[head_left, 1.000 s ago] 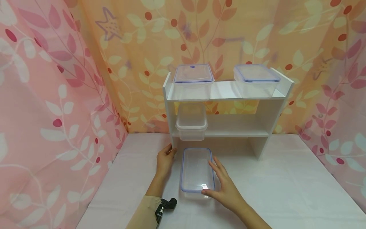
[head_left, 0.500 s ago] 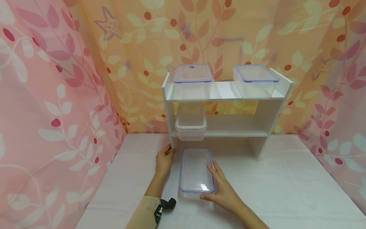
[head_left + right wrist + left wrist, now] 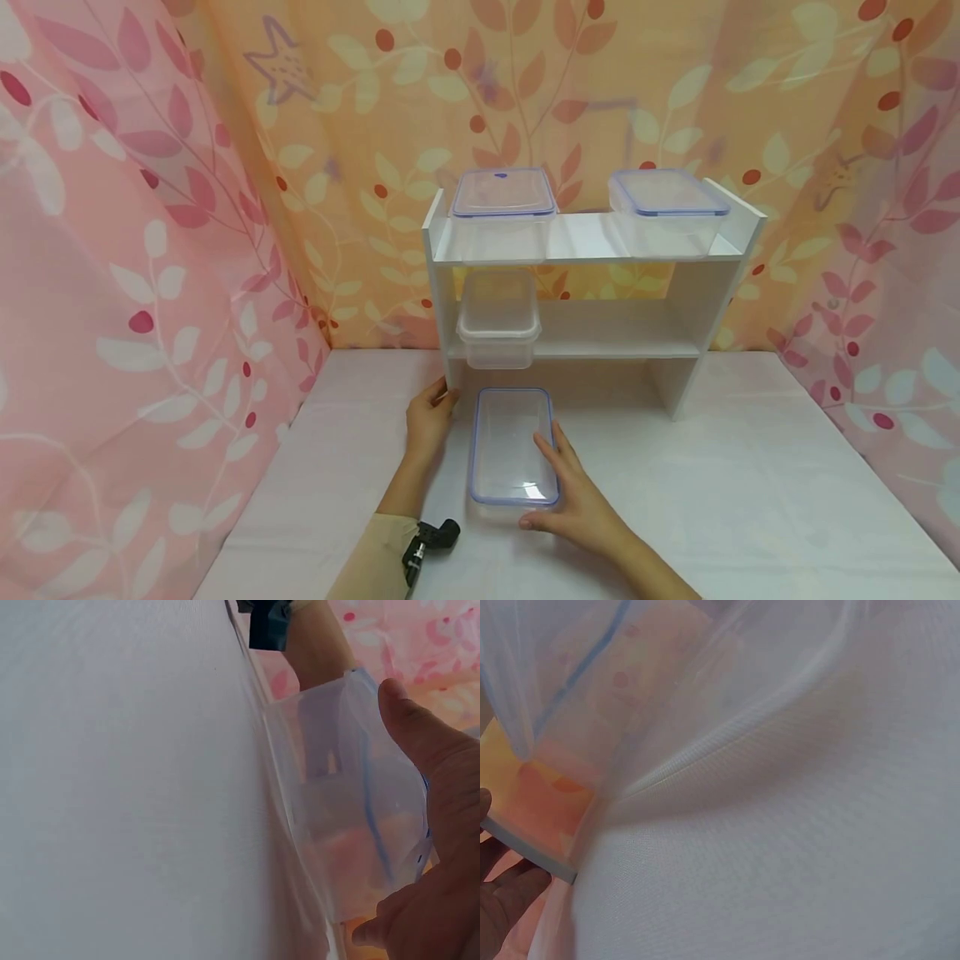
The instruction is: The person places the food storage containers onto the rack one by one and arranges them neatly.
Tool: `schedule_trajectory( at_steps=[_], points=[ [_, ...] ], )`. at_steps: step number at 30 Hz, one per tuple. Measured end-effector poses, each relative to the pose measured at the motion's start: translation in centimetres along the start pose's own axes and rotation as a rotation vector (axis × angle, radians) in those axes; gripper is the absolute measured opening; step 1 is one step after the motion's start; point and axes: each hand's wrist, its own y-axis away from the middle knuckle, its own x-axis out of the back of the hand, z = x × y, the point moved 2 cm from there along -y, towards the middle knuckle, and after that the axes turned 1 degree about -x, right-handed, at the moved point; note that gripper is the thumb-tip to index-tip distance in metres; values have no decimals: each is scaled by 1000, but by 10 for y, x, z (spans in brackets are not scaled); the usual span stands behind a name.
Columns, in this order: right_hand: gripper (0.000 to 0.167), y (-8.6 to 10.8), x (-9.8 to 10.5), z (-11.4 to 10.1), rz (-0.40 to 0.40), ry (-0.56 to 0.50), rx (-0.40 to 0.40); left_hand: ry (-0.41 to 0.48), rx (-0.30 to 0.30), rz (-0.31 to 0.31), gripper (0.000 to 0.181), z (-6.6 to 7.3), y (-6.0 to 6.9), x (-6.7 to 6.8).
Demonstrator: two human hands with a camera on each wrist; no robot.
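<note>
A clear lidded food container (image 3: 513, 446) with a blue rim stands on the white tabletop, in front of the shelf's lower left opening. My right hand (image 3: 581, 504) is at its right side, thumb by the near end and fingers along the right edge; contact is hard to tell. In the right wrist view, thumb and fingers spread apart beside the container (image 3: 337, 817). My left hand (image 3: 431, 425) pinches the lower front edge of the left side panel of the white shelf (image 3: 618, 329). The left wrist view shows that hand (image 3: 510, 892) with the panel between thumb and fingers.
Two blue-rimmed containers, one left (image 3: 504, 217) and one right (image 3: 669, 212), stand on the top shelf. A white-lidded container (image 3: 498, 321) sits at the middle shelf's left. Floral curtains (image 3: 337, 167) enclose the back and sides. A black wrist camera (image 3: 431, 542) sits at my left sleeve.
My right hand has shifted slightly left, closer around the container. My left hand keeps its hold on the shelf panel. The whole head view has drifted a little.
</note>
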Motion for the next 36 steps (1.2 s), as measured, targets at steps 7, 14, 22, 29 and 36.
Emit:
schedule_trajectory(
  at_steps=[7, 14, 22, 29, 36],
  points=[
    [121, 0, -4, 4, 4, -17, 26, -3, -14, -2, 42, -1, 0, 0],
    [126, -1, -8, 7, 10, -18, 15, 6, -2, -6, 43, 1, 0, 0],
    [128, -2, -10, 11, 18, -1, 10, -1, -11, -2, 41, -2, 0, -1],
    [127, -4, -10, 14, 12, -29, -4, 7, -1, 2, 40, -3, -1, -1],
    [128, -4, -10, 16, 15, -28, -20, 21, 7, 0, 40, -4, -1, -1]
  ],
)
